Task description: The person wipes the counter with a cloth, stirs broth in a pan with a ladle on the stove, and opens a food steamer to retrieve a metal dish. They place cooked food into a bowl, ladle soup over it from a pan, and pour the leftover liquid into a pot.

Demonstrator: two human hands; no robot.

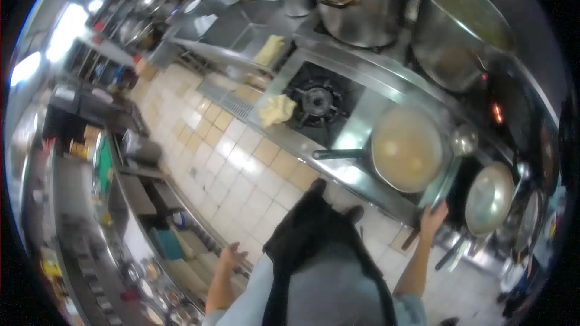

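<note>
Heavy-looking, sloshy pan (408, 190), right of centre.
I'd grab the long handle (339, 154); left hand (231, 256) loose, empty, right hand's (433, 217) grip: can't tell.

Passable: tiled floor (232, 163) beside the stove surface (380, 93); bare steel between burner (317, 101) and wide pan (406, 148). In the way: pan handle (338, 154) over front edge, tall pots (362, 21) behind, cloth (277, 110) near burner, ladle (465, 140) beside pan.
</note>
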